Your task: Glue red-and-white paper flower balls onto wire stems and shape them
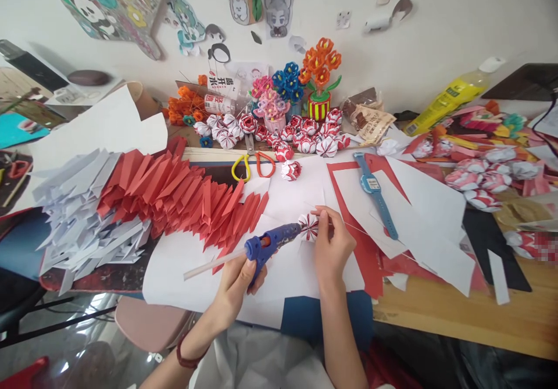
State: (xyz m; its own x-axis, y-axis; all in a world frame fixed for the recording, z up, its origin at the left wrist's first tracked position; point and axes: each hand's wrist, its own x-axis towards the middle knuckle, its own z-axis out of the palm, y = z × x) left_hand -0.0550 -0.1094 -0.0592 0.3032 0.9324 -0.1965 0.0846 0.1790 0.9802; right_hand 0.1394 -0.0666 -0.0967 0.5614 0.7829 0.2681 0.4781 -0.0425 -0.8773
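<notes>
Paper-strewn table [462, 319], white wall [457, 5]; left grip [238, 277] around glue gun [281, 235], right grip [335, 243] tight on flower [308, 228]

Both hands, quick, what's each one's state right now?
Left hand: closed around the blue glue gun.
Right hand: closed, seemingly pinching the red-and-white paper flower by its edge.

The glue gun [267, 250] is smooth plastic, the flower [309, 228] matt paper, the tabletop [462, 328] wood.

Craft workspace: glue gun [275, 240], paper flowers [326, 146]
</notes>
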